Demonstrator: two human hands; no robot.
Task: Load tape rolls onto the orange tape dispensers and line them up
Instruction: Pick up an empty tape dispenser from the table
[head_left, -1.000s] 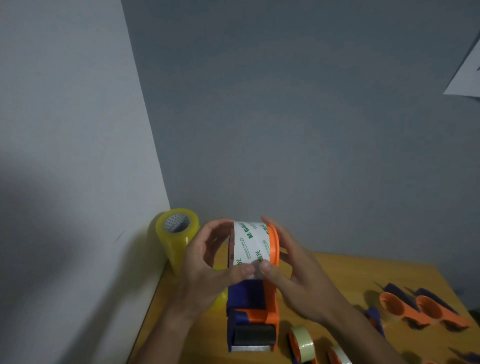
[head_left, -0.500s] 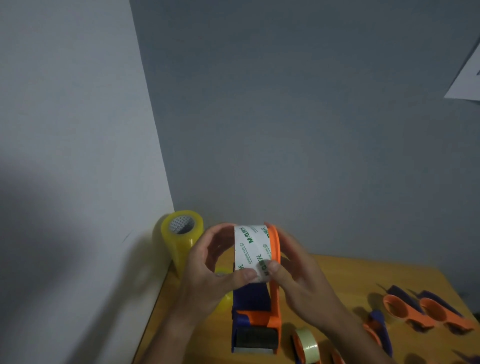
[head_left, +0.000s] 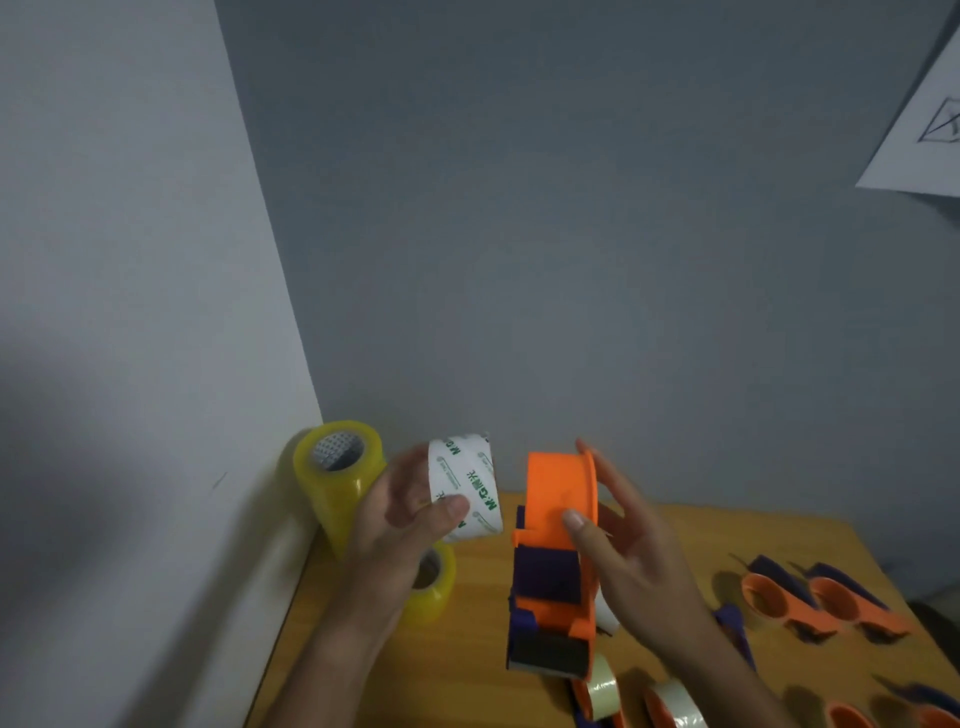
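My left hand (head_left: 400, 525) grips a white tape roll (head_left: 465, 488) with green print, held up left of the big orange and purple tape dispenser (head_left: 558, 561). The roll is clear of the dispenser's bare orange hub. My right hand (head_left: 618, 540) holds that dispenser above the wooden table (head_left: 675, 540), thumb on the hub's face and fingers behind its right side. Two small orange dispensers (head_left: 810, 605) lie empty at the right. Small dispensers loaded with pale tape (head_left: 639, 696) lie at the bottom edge.
A tall stack of yellow tape rolls (head_left: 340, 478) stands in the wall corner, with a smaller yellow roll (head_left: 434, 587) in front of it under my left wrist. A paper sheet (head_left: 924, 119) hangs on the wall at upper right. More orange dispensers (head_left: 893, 714) show at the bottom right.
The white roll, which sat on the dispenser's hub between both hands, is off it now and has moved left in my left hand. The view has tilted and shifted right.
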